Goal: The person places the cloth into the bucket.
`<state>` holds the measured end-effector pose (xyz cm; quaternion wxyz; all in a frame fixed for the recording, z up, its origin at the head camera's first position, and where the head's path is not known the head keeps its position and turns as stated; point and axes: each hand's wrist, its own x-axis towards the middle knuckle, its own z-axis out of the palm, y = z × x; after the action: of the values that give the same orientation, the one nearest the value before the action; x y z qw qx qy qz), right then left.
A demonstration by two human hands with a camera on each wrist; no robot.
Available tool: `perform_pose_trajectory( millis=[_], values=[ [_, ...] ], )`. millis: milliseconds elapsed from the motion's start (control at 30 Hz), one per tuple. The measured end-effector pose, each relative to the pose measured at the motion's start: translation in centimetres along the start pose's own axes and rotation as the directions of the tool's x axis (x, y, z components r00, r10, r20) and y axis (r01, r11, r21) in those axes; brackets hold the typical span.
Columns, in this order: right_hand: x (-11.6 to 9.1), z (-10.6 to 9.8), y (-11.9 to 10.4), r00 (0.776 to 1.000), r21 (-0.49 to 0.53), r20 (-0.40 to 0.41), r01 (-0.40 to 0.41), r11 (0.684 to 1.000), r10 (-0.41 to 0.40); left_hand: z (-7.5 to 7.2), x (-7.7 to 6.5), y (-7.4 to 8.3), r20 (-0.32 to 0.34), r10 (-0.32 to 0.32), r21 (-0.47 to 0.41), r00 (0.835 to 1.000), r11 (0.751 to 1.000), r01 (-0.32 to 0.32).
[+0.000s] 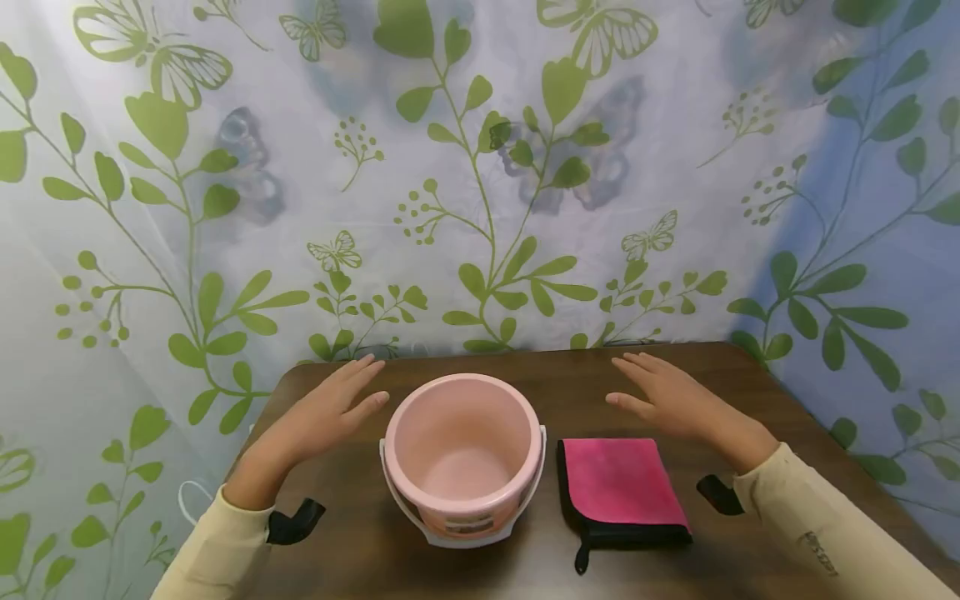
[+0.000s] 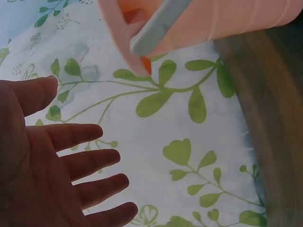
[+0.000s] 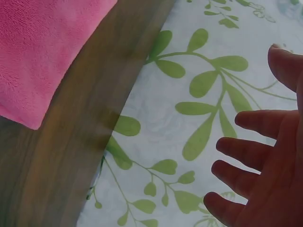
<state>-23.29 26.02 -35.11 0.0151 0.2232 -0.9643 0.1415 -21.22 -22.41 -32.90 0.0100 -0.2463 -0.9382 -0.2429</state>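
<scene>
A pink plastic bucket (image 1: 465, 492) with a white handle stands upright on the brown table, its inside bare. To its right lies a folded pink cloth (image 1: 626, 482) with black edging and a small black loop. My left hand (image 1: 318, 421) is held in the air left of the bucket, fingers straight and thumb apart, touching nothing. Over the table behind and right of the cloth, my right hand (image 1: 671, 400) is likewise stretched out with nothing in it. Both wrist views show spread fingers, with the bucket (image 2: 227, 21) above the left hand and the cloth (image 3: 47, 52) left of the right.
The brown wooden table (image 1: 570, 375) reaches back to a white curtain (image 1: 300, 167) printed with green leaves and butterflies. A white cable (image 1: 191, 500) hangs beside the table's left edge. Black wrist mounts (image 1: 296, 522) stick out from both sleeves.
</scene>
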Motion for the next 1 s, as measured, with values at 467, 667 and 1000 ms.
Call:
perform_pose_trajectory(
  millis=[467, 667, 1000],
  values=[
    [-0.4, 2.4, 0.3, 0.999, 0.056, 0.03, -0.034, 0.998, 0.032, 2.3, -0.1, -0.5, -0.033, 0.011, -0.046, 0.999, 0.999, -0.012],
    [-0.7, 4.0, 0.6, 0.997, 0.088, 0.059, -0.051, 0.995, 0.046, 3.4, 0.3, -0.7, -0.039, 0.029, -0.077, 0.999, 0.997, -0.032],
    [-1.4, 7.6, 0.7, 0.986, 0.156, 0.141, -0.111, 0.981, 0.089, 4.8, 0.7, -1.2, -0.04, 0.043, -0.138, 0.998, 0.989, -0.048]
  ],
)
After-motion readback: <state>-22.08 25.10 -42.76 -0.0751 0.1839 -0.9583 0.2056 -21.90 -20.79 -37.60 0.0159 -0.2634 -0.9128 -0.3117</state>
